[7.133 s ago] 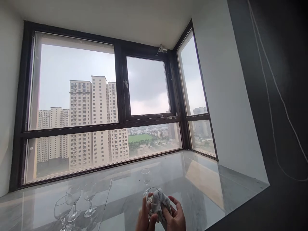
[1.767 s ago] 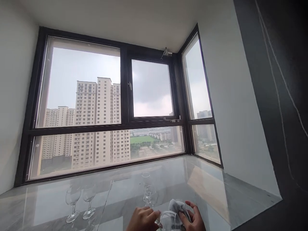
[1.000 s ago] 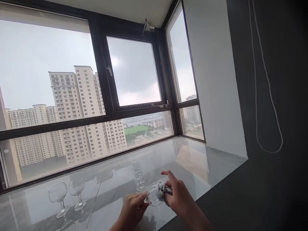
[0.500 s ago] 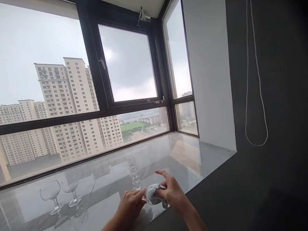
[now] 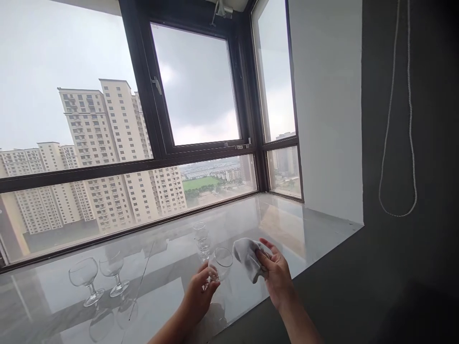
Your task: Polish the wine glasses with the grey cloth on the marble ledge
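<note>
Low in the middle of the frame, the left hand (image 5: 199,295) is curled closed around the base of a small clear glass (image 5: 220,264), held above the marble worktop (image 5: 304,229). Just to its right, apart from the glass, the right hand (image 5: 277,278) pinches a bunched grey cloth (image 5: 246,257). Two more glasses (image 5: 201,238) stand just behind. A pair of round-bowled glasses (image 5: 98,277) stands at lower left.
</note>
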Available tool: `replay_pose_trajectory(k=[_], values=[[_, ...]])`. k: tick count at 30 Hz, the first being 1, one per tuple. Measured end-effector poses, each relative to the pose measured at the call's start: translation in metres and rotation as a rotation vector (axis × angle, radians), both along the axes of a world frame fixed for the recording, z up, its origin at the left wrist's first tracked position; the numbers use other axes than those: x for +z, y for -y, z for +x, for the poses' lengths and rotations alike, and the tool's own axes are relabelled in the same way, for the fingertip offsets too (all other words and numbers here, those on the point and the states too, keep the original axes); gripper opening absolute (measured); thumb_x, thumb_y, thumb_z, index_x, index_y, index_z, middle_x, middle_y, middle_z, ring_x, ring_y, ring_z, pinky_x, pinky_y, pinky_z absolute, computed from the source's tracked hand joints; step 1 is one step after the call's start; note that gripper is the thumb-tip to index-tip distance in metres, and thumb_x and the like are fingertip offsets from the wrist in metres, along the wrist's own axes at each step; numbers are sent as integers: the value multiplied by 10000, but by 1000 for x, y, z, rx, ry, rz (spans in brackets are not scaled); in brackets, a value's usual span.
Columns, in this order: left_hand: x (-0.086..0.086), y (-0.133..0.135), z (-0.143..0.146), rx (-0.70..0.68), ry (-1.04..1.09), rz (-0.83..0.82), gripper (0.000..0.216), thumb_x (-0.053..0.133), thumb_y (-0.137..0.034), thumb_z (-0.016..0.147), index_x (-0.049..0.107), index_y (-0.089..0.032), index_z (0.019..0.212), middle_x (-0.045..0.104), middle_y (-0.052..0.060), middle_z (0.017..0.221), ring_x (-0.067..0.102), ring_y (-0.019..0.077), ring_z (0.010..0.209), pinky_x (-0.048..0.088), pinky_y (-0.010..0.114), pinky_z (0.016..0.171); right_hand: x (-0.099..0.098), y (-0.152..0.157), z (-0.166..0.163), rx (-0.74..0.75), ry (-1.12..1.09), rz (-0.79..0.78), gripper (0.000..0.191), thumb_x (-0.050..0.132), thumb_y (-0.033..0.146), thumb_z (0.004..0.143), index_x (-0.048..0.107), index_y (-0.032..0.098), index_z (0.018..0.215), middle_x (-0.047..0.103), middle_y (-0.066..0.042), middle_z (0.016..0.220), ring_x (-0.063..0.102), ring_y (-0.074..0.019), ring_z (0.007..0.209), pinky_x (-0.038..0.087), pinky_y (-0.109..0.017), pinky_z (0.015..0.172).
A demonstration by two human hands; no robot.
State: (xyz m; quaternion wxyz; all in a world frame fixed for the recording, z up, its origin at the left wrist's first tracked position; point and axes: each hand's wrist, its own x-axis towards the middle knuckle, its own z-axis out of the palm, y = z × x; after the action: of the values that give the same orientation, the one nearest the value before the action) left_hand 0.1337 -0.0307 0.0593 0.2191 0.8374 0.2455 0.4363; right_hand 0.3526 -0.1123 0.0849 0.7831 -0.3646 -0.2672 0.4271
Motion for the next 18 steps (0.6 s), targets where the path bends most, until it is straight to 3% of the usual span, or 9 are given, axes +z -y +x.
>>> replay_pose_trajectory(k=[2, 4, 7, 10, 12, 18], values=[[3, 4, 1, -8, 54, 35, 418, 541, -545, 930, 662, -187, 750, 668, 87, 878, 609, 197, 820, 499, 274, 720, -5, -4, -2, -134, 97, -43, 839, 847, 514, 655, 480, 158, 1320, 747, -46, 825, 706, -254, 777, 534, -309, 631], [6, 8, 2, -57, 46, 35, 441, 537, -569, 930, 677, -184, 764, 668, 75, 819, 605, 198, 800, 504, 296, 757, -9, -6, -11, -166, 227, -53, 743, 807, 513, 697, 506, 162, 1279, 749, -54, 838, 708, -263, 808, 541, -324, 674], [7, 13, 1, -142, 18, -57, 486, 521, -600, 930, 687, -168, 780, 641, 45, 699, 565, 168, 681, 497, 274, 679, -12, -4, -35, -54, 453, -41, 595, 723, 447, 782, 512, 181, 1271, 746, -47, 854, 704, -243, 811, 522, -309, 697], [8, 14, 0, -167, 58, -218, 470, 557, -582, 917, 673, -151, 771, 615, 30, 659, 527, 132, 587, 467, 225, 549, -13, -2, -52, 63, 651, -57, 510, 642, 350, 820, 506, 193, 1285, 721, -18, 792, 672, -204, 727, 465, -270, 626], [8, 15, -1, -121, 94, -241, 434, 593, -548, 905, 668, -150, 749, 621, 27, 636, 543, 127, 562, 468, 213, 527, -14, -3, -54, 106, 712, -72, 485, 614, 298, 814, 505, 188, 1274, 680, 15, 710, 616, -171, 646, 408, -248, 577], [13, 15, -9, 175, 172, 71, 328, 707, -511, 807, 730, -193, 730, 689, 19, 592, 600, 149, 510, 491, 227, 506, -15, -8, -34, 287, 613, -78, 527, 660, 298, 763, 475, 169, 1239, 634, 48, 668, 526, -130, 581, 343, -234, 547]])
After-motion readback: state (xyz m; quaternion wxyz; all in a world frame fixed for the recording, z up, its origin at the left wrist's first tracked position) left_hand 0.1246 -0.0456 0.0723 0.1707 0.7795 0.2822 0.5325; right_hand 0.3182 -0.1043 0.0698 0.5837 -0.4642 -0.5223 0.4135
